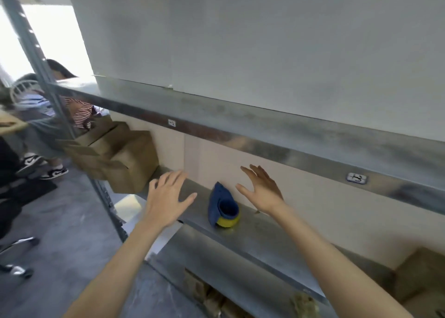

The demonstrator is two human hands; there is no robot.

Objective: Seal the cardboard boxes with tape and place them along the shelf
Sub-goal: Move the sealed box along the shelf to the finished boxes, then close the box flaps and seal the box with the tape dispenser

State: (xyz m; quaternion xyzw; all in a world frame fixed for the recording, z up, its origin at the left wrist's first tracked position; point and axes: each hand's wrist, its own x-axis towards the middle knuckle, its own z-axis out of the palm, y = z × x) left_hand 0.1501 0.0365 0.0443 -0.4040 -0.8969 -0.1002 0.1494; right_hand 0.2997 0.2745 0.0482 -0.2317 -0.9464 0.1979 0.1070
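Cardboard box (125,158) seen on shelf (252,235), 10 o'clock of tape dispenser (224,207) | left hand (166,197) at 9 o'clock, fingers spread | right hand (262,192) at 2 o'clock, fingers spread

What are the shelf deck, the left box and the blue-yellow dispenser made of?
Shelf deck: likely galvanised steel, dull grey with mottled sheen. Left box: cardboard, matte brown, open flaps. Dispenser: probably plastic, smooth blue body, yellow rim; blur leaves it open.
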